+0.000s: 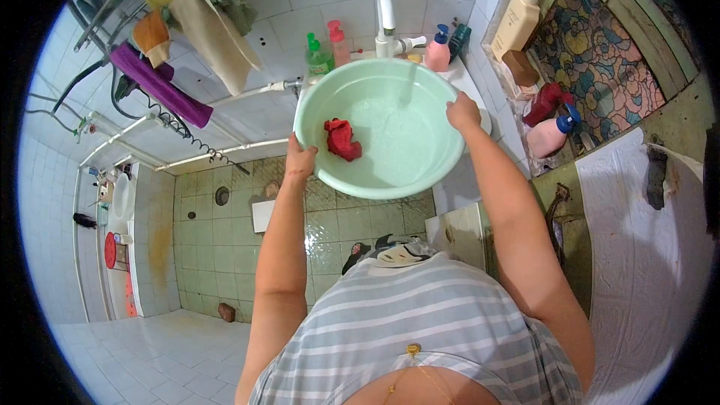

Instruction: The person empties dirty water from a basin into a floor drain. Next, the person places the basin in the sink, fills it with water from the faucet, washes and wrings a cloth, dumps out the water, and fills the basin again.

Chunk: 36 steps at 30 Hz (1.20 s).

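Observation:
A large mint-green basin [397, 172] rests over the sink, below the white faucet [385, 22]. Water shows inside it, and a small red cloth [343, 140] lies toward its left side. My left hand [301, 159] grips the basin's left rim, with the thumb over the edge. On the upper right rim, my right hand [463, 113] is closed round the edge. The undersides of both hands are hidden by the basin.
Behind the basin stand a green bottle [318, 58], a pink bottle [339, 45] and a blue-topped pump bottle [438, 51]. Towels, including a purple one [161, 86], hang at the left. More bottles line the right ledge. Green floor tiles [225, 247] lie below.

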Available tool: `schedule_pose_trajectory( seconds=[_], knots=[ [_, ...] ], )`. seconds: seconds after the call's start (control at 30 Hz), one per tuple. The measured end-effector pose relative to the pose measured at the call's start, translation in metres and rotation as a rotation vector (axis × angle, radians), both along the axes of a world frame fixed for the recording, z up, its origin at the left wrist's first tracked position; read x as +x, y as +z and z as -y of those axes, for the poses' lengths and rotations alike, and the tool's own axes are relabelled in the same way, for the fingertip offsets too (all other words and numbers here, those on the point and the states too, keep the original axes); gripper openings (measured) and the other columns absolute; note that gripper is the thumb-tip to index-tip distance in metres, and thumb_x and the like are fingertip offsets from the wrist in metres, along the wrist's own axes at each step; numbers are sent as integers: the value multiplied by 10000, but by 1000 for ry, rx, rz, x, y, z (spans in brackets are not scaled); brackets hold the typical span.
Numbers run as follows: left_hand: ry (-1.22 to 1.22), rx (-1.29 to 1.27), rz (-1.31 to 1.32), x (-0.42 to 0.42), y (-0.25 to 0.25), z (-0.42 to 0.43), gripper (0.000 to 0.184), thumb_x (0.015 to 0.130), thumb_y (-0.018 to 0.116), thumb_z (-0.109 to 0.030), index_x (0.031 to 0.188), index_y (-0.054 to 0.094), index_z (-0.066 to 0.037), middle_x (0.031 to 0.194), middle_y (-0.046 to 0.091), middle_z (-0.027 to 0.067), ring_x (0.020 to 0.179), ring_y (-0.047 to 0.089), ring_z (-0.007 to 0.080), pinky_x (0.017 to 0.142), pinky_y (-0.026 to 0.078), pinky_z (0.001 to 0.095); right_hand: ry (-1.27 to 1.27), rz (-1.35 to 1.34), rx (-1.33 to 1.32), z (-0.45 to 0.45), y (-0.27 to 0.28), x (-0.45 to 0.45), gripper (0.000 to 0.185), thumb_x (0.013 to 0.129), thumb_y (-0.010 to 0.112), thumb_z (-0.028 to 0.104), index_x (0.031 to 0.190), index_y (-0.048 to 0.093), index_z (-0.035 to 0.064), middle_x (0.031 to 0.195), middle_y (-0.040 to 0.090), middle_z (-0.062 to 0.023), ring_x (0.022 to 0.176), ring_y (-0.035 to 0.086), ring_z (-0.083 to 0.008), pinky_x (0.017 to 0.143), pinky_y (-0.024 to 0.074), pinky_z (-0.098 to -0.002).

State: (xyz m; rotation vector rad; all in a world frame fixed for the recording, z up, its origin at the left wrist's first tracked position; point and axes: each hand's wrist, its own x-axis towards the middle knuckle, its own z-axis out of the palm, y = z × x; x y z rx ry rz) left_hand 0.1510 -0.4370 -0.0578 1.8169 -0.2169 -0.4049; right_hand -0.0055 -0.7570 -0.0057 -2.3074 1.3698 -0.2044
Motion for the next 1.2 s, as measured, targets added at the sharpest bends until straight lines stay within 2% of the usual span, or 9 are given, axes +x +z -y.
schedule_pose_trajectory(
  seconds=[0.2,0.3,0.5,0.6,0.7,0.8,0.9,1.1,1.2],
  knots=[
    [-19,98,107,5,-3,-1,523,681,527,21,1174,357,-3,1054,517,144,950,512,229,815,408,316,24,-22,0,-3,2,-1,298,787,529,225,1010,516,28,1009,557,-191,967,528,-333,815,414,-409],
    [-43,22,70,7,-8,-3,557,684,522,-24,1209,335,9,1101,496,191,1018,492,284,868,373,331,38,-32,-3,-2,1,-1,297,789,525,224,1015,514,31,1009,557,-190,966,529,-329,811,416,-410],
    [-109,44,97,0,-3,-8,554,682,515,-16,1205,336,15,1127,476,204,1034,481,294,878,366,325,82,-111,-17,-3,4,-8,286,788,517,214,1015,514,39,1014,557,-181,968,530,-322,807,422,-408],
    [-36,99,41,-6,-1,-5,551,682,511,-10,1202,332,28,1134,469,209,1039,478,298,879,365,322,87,-133,-30,-5,6,-13,281,786,516,208,1012,515,42,1018,557,-178,966,532,-319,807,423,-407],
    [-14,49,84,-12,0,-3,474,678,504,10,1141,401,14,1014,531,158,909,531,245,793,419,323,77,-135,-29,-3,5,-15,280,784,516,209,1007,518,39,1015,559,-178,960,535,-321,804,425,-409],
    [-19,35,146,-11,-5,-4,470,678,507,10,1138,409,14,1021,531,164,908,532,244,786,421,322,86,-124,-28,-4,6,-16,282,783,515,212,1000,521,32,1005,563,-179,955,537,-325,800,426,-412],
    [-68,101,19,-25,33,-3,534,683,499,-5,1196,350,-13,1074,510,179,995,505,269,823,401,321,86,-120,-32,-5,5,-16,282,783,512,214,993,523,25,994,567,-183,952,538,-329,794,427,-414],
    [-78,-1,-3,-21,26,-2,518,685,488,-4,1187,359,-7,1067,513,178,984,512,271,806,411,320,78,-125,-33,-2,2,-16,296,787,510,222,1005,512,22,1000,562,-192,949,538,-332,791,425,-413],
    [-63,60,38,-17,19,-3,516,682,489,-4,1183,363,-4,1077,505,178,985,510,276,809,410,323,78,-125,-31,0,-1,-16,300,789,512,226,1009,506,22,1004,560,-194,949,538,-332,793,423,-413]
  ],
)
